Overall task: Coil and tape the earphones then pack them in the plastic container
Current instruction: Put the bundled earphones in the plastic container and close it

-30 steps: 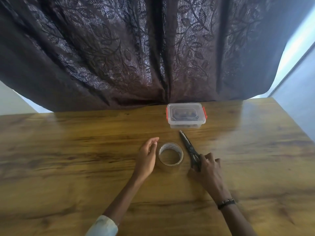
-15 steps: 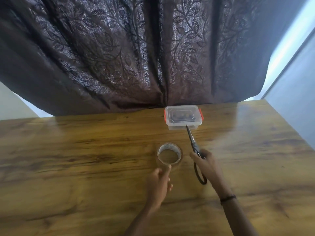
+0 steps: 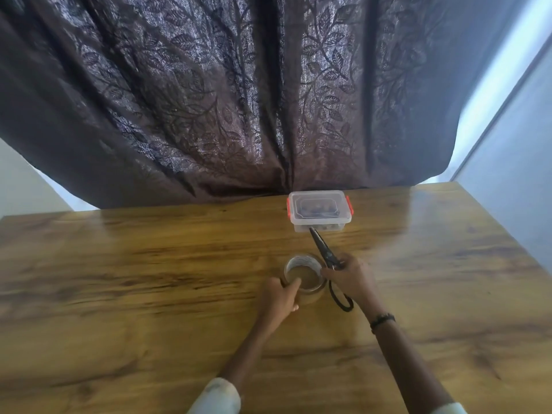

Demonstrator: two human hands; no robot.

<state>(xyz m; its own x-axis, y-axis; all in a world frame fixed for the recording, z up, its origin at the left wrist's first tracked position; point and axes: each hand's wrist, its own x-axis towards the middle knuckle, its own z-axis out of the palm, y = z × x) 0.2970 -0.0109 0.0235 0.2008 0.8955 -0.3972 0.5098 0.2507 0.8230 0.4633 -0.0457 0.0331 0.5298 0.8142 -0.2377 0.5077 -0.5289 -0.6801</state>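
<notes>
Step in hand, as judged: fetching the taping tools. The left hand (image 3: 280, 295) grips the tape roll (image 3: 304, 277) on the counter (image 3: 149, 294); the right hand (image 3: 348, 277) holds the scissors (image 3: 324, 251). Next move calls for freeing the tape end. The plastic container (image 3: 319, 211) sits beyond, lid on, dark contents inside, possibly earphones.

This looks like a room in a home. A heavy dark curtain (image 3: 239, 100) with a woven leaf pattern hangs behind a glossy wood-grain worktop (image 3: 119, 279), daylight showing at its edges. A pale plain wall (image 3: 513, 150) stands at the right.
</notes>
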